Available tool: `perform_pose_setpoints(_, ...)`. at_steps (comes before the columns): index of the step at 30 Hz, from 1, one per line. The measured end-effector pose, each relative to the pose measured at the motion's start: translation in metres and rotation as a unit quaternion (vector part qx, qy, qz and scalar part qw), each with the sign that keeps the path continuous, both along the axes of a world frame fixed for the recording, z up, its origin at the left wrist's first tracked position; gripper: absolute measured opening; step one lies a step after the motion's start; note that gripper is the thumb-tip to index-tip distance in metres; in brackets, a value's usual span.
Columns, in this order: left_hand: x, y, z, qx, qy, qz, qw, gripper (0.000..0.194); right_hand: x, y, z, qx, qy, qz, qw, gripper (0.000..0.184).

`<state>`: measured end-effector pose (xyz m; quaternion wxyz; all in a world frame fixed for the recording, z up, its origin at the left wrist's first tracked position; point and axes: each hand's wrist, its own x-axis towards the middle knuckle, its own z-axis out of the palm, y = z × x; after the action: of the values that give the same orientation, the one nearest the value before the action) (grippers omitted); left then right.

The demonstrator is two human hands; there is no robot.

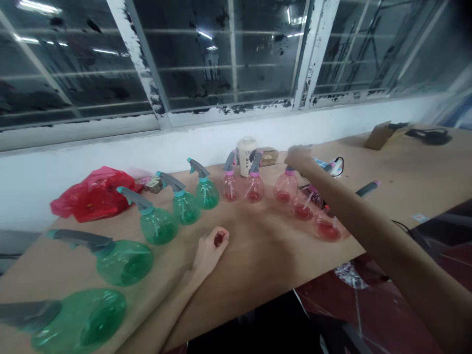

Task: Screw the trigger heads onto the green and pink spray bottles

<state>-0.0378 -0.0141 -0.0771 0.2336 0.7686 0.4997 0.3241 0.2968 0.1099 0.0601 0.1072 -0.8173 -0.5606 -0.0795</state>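
Observation:
My right hand (298, 156) reaches across the table and is closed over the top of a pink spray bottle (286, 186), hiding its spray head. Red liquid lies low in that bottle. My left hand (212, 250) rests on the table in a loose fist, with only a dark hollow showing between the curled fingers. To its left, several green spray bottles (158, 226) with grey heads stand in a curved row. Another pink spray bottle (254, 189) stands left of my right hand. Partly behind my right forearm is a further pink spray bottle (327, 228).
A red plastic bag (99, 194) lies at the back left of the brown table (258, 265). Against the wall stands a white lidded cup (246, 157). An open cardboard box (383, 135) sits at the far right, with a dark cable (431, 135) beside it. Barred windows line the back.

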Motion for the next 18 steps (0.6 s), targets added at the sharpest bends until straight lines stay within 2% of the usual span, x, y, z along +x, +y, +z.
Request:
perform_pose_setpoints(4,0.000,-0.002,0.001,-0.003,0.000,-0.007,1.000,0.012,-0.005,-0.016,0.013,0.031,0.000,-0.005,1.000,0.034)
perform_pose_setpoints(9,0.003,-0.008,0.008,-0.007,-0.005,-0.013,1.000,0.013,-0.014,-0.050,0.032,0.086,0.017,0.039,0.995,0.025)
perform_pose_setpoints(13,0.009,-0.011,0.012,-0.009,-0.047,-0.012,0.999,0.013,-0.036,-0.082,0.032,0.136,0.055,0.094,0.985,0.017)
perform_pose_setpoints(15,0.014,-0.012,0.015,-0.005,-0.061,-0.014,0.998,0.028,-0.054,-0.099,0.027,0.131,0.063,0.132,0.980,0.017)
perform_pose_setpoints(18,0.026,-0.015,0.021,-0.011,-0.067,-0.029,0.997,0.068,-0.086,-0.125,0.015,0.095,0.099,0.215,0.967,0.017)
